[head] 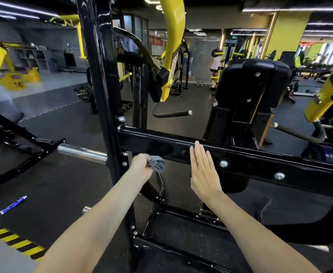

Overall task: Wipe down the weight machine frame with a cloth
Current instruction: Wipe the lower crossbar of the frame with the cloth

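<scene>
The left hand point(140, 167) grips a small gray cloth point(157, 164) bunched up against the black bar point(260, 160) of the weight machine frame, near the tall post point(102, 85). The right hand point(202, 170) lies flat on the bar, fingers straight.

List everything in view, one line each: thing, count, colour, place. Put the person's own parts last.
frame beam: one, glossy black, level across centre and right
upright post: one, black, left of centre, joined to the beam
bolts: two on the beam's face, silver
cloth: one, grey-blue, bunched at the beam's lower edge
chrome bar: one, silver, left of the post
curved arm: one, yellow, top centre
back pad: one, black, behind the beam
tube: one, blue and white, on the floor at left
hazard stripes: one band, yellow and black, lower left floor
left hand: grips the cloth
right hand: flat, fingers straight, on the beam
</scene>
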A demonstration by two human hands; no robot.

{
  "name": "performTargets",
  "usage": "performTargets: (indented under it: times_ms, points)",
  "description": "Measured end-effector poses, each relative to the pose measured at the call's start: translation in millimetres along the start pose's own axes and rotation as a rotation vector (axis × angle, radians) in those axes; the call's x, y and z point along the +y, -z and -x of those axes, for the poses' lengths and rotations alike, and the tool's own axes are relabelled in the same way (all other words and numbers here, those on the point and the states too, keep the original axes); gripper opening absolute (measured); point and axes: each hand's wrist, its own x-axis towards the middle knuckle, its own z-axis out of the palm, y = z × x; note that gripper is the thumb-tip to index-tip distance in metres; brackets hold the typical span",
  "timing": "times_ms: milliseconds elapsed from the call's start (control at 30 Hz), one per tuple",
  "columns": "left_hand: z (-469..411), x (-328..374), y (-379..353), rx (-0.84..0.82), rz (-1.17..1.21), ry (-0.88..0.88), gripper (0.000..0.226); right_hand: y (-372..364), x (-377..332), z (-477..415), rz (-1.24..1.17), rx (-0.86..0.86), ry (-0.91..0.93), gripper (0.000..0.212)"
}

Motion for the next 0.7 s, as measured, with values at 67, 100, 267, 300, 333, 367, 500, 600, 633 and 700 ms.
performTargets:
  times_ms: [67,100,267,300,333,367,500,600,633,700]
  points:
    - [7.4,9.5,11.9,-0.079,0.046,-0.014,0.031,1.0,9.9,0.4,0.001,-0.010,0.006,0.095]
    - [10.7,18.7,19.7,-0.104,0.094,-0.045,0.032,2.6,13.4,-0.5,-0.002,-0.014,0.015,0.094]
    - [3.1,66.4,35.1,-0.052,0.302,-0.222,0.043,10.9,6.6,-15.4,-0.079,0.075,0.092,0.076]
    - [0.3,70.2,34.0,-0.001,0.218,-0.265,0.039,12.0,2.6,-20.2,-0.076,0.080,0.107,0.074]
    - [-3.7,73.3,32.9,0.059,0.118,-0.302,0.032,13.3,-1.1,-25.8,-0.069,0.082,0.115,0.072]
    - [-7.0,76.8,31.1,0.108,0.022,-0.338,0.027,14.7,-4.4,-31.1,-0.061,0.083,0.118,0.070]
    - [-17.8,90.0,16.3,0.043,-0.206,-0.395,0.021,18.1,-10.6,-42.3,-0.033,0.049,0.067,0.068]
    - [-34.0,98.8,12.7,0.169,-0.584,-0.681,0.021,15.3,-8.6,-46.1,-0.070,0.075,-0.024,0.066]
    - [-38.2,100.4,13.5,0.207,-0.786,-0.832,0.027,14.4,-8.4,-47.4,-0.090,0.089,-0.057,0.065]
    - [-45.1,95.2,12.0,0.191,-1.118,-1.022,0.040,14.3,-8.9,-49.6,-0.117,0.120,-0.115,0.064]
